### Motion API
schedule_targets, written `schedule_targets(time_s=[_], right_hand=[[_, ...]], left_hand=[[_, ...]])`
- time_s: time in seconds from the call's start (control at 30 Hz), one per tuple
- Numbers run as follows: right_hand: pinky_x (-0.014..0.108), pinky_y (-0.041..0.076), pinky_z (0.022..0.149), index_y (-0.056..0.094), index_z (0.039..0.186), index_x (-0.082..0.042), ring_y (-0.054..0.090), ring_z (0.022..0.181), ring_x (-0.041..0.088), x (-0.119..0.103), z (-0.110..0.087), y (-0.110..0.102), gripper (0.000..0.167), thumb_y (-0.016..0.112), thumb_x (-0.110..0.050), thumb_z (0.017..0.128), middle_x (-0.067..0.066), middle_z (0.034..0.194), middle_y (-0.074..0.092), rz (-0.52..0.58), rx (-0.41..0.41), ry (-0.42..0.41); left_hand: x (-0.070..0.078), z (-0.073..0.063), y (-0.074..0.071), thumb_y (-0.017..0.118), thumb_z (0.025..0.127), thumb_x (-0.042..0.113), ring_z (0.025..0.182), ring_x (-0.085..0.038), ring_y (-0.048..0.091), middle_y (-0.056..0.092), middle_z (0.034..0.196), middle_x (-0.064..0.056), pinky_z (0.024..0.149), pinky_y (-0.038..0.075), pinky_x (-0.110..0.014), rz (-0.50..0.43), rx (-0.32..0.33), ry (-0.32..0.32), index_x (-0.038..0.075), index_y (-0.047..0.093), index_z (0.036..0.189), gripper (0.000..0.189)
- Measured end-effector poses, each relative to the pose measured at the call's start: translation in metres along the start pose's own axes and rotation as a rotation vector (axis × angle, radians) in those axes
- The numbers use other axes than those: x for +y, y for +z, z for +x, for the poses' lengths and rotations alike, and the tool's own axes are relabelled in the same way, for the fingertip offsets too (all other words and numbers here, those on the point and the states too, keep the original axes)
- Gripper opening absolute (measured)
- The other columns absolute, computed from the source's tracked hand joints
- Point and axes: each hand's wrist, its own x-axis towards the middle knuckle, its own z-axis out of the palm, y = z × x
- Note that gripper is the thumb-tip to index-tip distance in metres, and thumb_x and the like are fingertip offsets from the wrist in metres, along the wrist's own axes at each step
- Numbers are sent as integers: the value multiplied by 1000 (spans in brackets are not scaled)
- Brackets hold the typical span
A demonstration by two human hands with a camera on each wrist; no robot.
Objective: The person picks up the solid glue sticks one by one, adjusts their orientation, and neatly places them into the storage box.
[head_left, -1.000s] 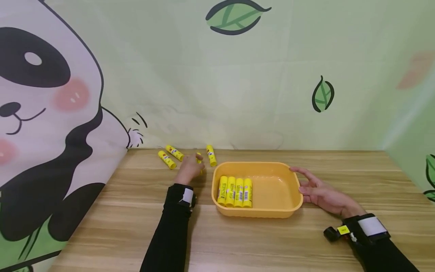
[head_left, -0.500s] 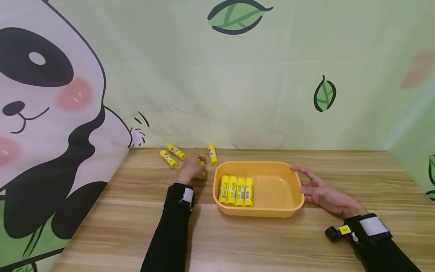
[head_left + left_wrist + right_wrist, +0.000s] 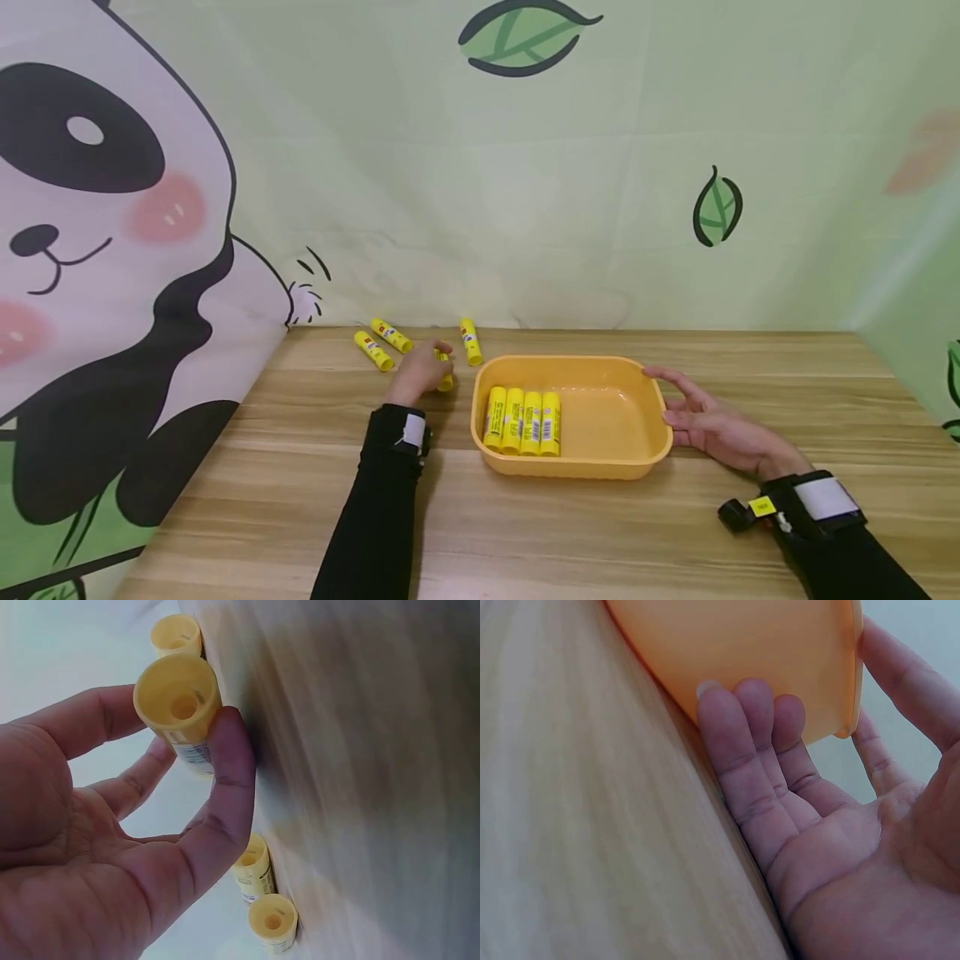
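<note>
In the head view my left hand (image 3: 420, 371) pinches a yellow glue stick (image 3: 446, 381) at the back of the table, left of the orange tray (image 3: 611, 464). The left wrist view shows that glue stick (image 3: 189, 737) between thumb and fingers, its hollow end facing the camera. Several yellow glue sticks (image 3: 532, 423) stand side by side against the tray's left side. My right hand (image 3: 712, 432) touches the tray's right end from outside. In the right wrist view some fingers (image 3: 731, 735) rest on its outer wall, and others reach the rim.
Two loose glue sticks lie left of my left hand, one nearer (image 3: 373, 351) and one farther back (image 3: 392, 335). Another glue stick (image 3: 470, 342) lies just behind the tray's left corner. A printed cloth backdrop (image 3: 570, 250) rises at the table's rear edge.
My left fingers shift slightly around the glue stick, and more of it shows than a second ago. My right hand and the tray keep their places; the head view moves a little.
</note>
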Motion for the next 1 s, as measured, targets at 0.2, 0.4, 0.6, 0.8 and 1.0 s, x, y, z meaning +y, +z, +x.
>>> schedule_targets(time_s=[0.2, 0.4, 0.6, 0.8, 1.0], right_hand=[[41, 54, 102, 29, 160, -30, 66, 122, 27, 0, 0, -1, 62, 42, 2, 109, 17, 142, 58, -7, 1, -5], [40, 54, 102, 29, 161, -30, 65, 122, 27, 1, 0, -2, 62, 40, 2, 109, 16, 142, 57, -3, -5, -9], [40, 54, 102, 28, 161, -30, 66, 121, 27, 1, 0, -2, 62, 40, 3, 109, 16, 141, 58, 5, -14, -8], [40, 54, 102, 29, 160, -31, 66, 121, 26, 0, 0, -2, 62, 41, 2, 109, 15, 141, 58, 1, -6, -1], [40, 54, 102, 29, 160, -32, 66, 121, 26, 1, 0, -1, 62, 42, 1, 109, 15, 140, 58, -7, 3, 0]], left_hand=[[3, -3, -4, 55, 105, 18, 95, -28, 57, 60, 115, -16, 78, 47, -35, -36, 8, -6, 6, 57, 143, 40], [10, -6, -10, 55, 104, 18, 97, -28, 59, 61, 121, -16, 80, 51, -36, -89, 6, 39, 7, 54, 146, 44], [20, -12, -17, 59, 104, 18, 86, -25, 63, 62, 123, -19, 84, 59, -42, -179, 5, 112, 6, 56, 144, 41], [28, -17, -21, 60, 104, 19, 84, -24, 66, 64, 124, -18, 88, 59, -46, -218, -34, 182, 8, 60, 140, 38], [42, -28, -27, 61, 104, 20, 91, -26, 65, 64, 125, -16, 87, 60, -39, -323, -115, 220, 13, 59, 140, 36]])
